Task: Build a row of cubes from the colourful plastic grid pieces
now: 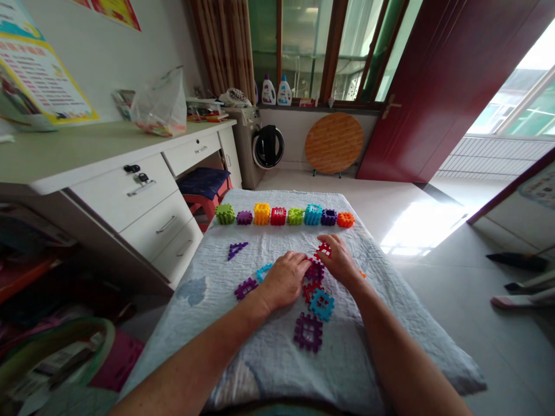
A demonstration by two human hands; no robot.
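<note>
Red building plate (pixel 324 250), with notched edges and a window-like grid, is pinched between the thumb and fingers of my right hand (pixel 340 260). My left hand (pixel 286 278) is palm down with its fingers closed together. Its fingertips reach a purple notched plate (pixel 316 271), and a bit of red shows beside them; what they grip is hidden. Close below the hands lie a red plate (pixel 310 290), a light-blue plate (pixel 322 304) and a purple window plate (pixel 308 332). A light-blue curved piece (pixel 263 271) and another purple plate (pixel 245 288) are partly covered by my left hand and forearm.
Several assembled blocks, among them a green one (pixel 225 214) and an orange one (pixel 346 219), form a row along the far part of the cloth-covered table (pixel 277 370). A purple triangle (pixel 236 250) lies left. An orange piece (pixel 362 274) peeks out beside my right wrist.
</note>
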